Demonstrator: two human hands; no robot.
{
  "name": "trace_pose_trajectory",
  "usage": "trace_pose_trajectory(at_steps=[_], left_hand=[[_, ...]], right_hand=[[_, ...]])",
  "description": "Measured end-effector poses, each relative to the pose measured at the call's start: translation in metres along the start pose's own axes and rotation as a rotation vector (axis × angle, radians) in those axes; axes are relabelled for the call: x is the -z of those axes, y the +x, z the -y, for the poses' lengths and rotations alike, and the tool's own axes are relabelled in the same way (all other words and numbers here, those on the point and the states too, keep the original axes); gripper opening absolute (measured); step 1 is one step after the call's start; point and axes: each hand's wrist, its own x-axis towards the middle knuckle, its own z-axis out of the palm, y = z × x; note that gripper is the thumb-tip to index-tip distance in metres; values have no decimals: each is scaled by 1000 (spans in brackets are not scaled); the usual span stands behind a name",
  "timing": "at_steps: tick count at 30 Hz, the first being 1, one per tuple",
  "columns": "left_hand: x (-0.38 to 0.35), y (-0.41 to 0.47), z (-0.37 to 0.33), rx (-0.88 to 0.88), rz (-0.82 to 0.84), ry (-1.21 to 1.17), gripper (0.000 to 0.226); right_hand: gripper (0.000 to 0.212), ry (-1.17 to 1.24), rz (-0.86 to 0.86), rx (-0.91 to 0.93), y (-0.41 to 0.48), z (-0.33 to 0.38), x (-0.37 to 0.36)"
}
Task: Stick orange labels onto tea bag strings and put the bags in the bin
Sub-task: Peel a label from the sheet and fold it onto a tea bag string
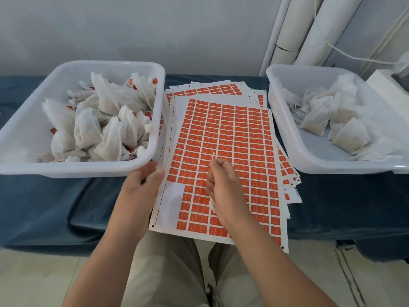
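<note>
A small orange label stands upright between the pinched fingertips of a seated person's right hand, whose fingers are curled in over the middle of the table's near edge. A scrap of white tea bag shows beneath the same palm; how much of it is held cannot be told.

The hand hovers over the top label sheet, a white page gridded with orange stickers that overhangs the near edge of the table, its lower left area already stripped bare. The left hand lies open, fingers fairly straight, thumb touching that sheet's left edge.

More label sheets are fanned out beneath, reaching toward the table's far edge. At the left end sits a white plastic bin heaped with tagged bags, orange labels showing among them. At the right end a second white bin holds a smaller pile of plain bags with loose white strings.

The table is draped in blue cloth. White pipes rise against the wall behind its far right corner.
</note>
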Motion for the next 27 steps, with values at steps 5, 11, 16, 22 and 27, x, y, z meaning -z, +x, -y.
trace_pose_trajectory(at_steps=[5,11,16,22,27], left_hand=[[0,6,-3,111,66,141,43],[-9,-1,4,32,80,136,13],[-8,-3,5,-123,136,197,17],[-3,-4,3,-154,133,279,18],[-4,-5,5,-194,110,362,16]], right_hand=[[20,-102,12,26,0,-3,2],[20,-337,99,111,-1,7,1],[46,-760,81,437,-4,14,-8],[38,-990,135,623,2,24,-1],[28,-1231,202,822,5,34,3]])
